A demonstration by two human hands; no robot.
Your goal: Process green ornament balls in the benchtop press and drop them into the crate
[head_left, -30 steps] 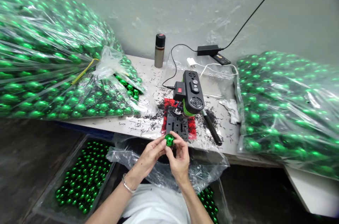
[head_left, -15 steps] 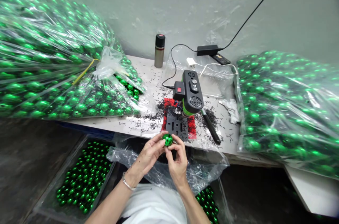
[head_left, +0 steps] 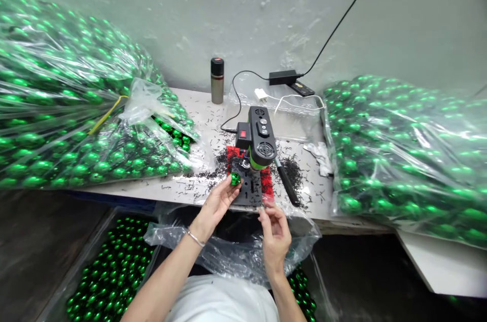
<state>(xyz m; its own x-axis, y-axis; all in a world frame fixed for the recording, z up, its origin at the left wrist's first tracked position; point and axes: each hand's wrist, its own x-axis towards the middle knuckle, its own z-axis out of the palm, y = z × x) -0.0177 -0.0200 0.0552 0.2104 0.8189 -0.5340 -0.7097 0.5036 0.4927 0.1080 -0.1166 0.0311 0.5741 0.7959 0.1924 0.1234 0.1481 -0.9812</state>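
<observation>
A shiny green ball (head_left: 236, 178) is pinched between the thumb and fingertips of my left hand (head_left: 216, 205). It is over the black slotted base plate (head_left: 245, 195) of a small black-and-green bench machine (head_left: 262, 132), just in front of the machine's head. My right hand (head_left: 276, 233) is at the table's front edge, right of the plate and apart from the ball. Its thumb and fingers are drawn together; whether something small is between them is too fine to make out. Under the plate shows a red mat (head_left: 267, 185).
Big clear bags of green balls stand left (head_left: 68, 109) and right (head_left: 395, 159). Black scraps (head_left: 291, 172) litter the table around a black-handled tool (head_left: 288, 187). Behind are a bottle (head_left: 217, 81) and power adapter (head_left: 283, 77). Below left sits a bin of balls (head_left: 110, 271).
My left hand has carried the ball forward, over the plate near the machine's head. My right hand has let go of the ball and moved away to the right. The view has shifted slightly.
</observation>
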